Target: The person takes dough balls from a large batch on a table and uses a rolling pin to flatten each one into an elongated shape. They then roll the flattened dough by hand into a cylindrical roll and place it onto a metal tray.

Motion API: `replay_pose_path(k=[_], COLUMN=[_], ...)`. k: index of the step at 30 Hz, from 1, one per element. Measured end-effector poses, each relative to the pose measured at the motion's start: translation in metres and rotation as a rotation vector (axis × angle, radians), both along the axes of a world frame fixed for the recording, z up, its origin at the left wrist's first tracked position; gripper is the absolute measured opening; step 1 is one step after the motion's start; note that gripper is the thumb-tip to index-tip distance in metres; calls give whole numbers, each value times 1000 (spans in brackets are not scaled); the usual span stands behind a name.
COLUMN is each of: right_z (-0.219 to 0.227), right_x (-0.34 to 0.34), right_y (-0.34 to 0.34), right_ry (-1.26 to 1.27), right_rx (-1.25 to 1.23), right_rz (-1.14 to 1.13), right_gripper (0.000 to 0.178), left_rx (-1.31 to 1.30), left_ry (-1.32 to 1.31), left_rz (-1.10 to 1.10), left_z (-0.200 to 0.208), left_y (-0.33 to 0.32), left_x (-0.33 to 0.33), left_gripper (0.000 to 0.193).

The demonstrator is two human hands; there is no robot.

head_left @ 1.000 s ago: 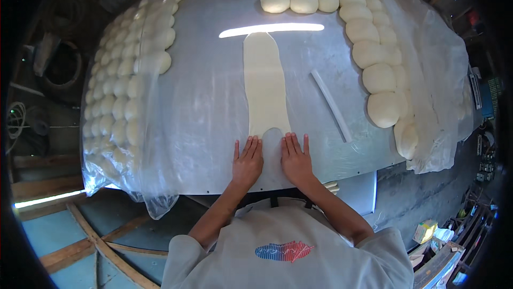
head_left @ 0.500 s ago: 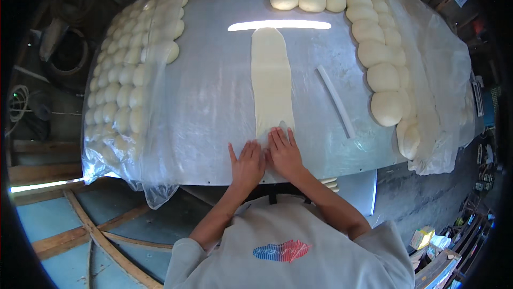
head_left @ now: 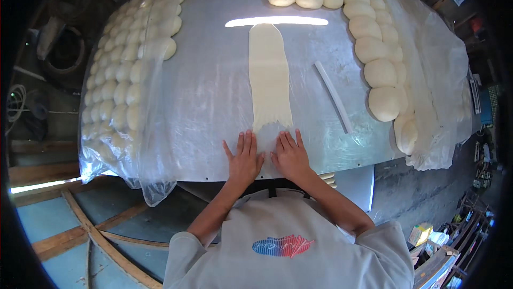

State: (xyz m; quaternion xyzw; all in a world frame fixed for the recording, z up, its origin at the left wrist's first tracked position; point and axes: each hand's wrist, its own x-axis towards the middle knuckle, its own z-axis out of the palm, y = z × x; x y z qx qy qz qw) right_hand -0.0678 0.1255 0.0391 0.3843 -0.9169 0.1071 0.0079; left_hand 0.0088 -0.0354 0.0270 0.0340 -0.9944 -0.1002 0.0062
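A long, flat strip of pale dough lies lengthwise on the metal worktable. Its far end is rounded, and its near end is ragged, with small points drawn toward me. My left hand rests flat by the near left corner of the strip, fingers stretched forward and thumb out. By the near right corner my right hand lies the same way, its fingertips close to the dough. Whether the fingertips touch the dough I cannot tell. Neither hand holds anything. A slim white stick lies to the right of the strip.
Rows of round dough balls sit at the left under clear plastic sheeting. More dough balls line the far and right sides, with plastic sheeting beside them. Wooden beams show below the table's left edge.
My hands have moved apart from each other at the near end of the strip. The dough's ragged near edge, partly covered before, now shows between and ahead of them.
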Motion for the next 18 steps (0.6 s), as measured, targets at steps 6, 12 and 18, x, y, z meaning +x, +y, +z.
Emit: replay_pose_path(k=[6, 12, 18], right_z=[2, 13, 10], right_x=[-21, -8, -23], right_y=[-20, -10, -10], right_ry=[37, -155, 87], right_rx=[-169, 1, -35], right_rz=[-21, 56, 110], right_gripper=[56, 60, 56], left_rx=[36, 61, 142], left_ry=[-11, 88, 101], left_rz=[37, 136, 221], left_z=[3, -9, -10], left_y=[-1, -17, -11], left_x=[28, 40, 33], left_gripper=[60, 55, 49])
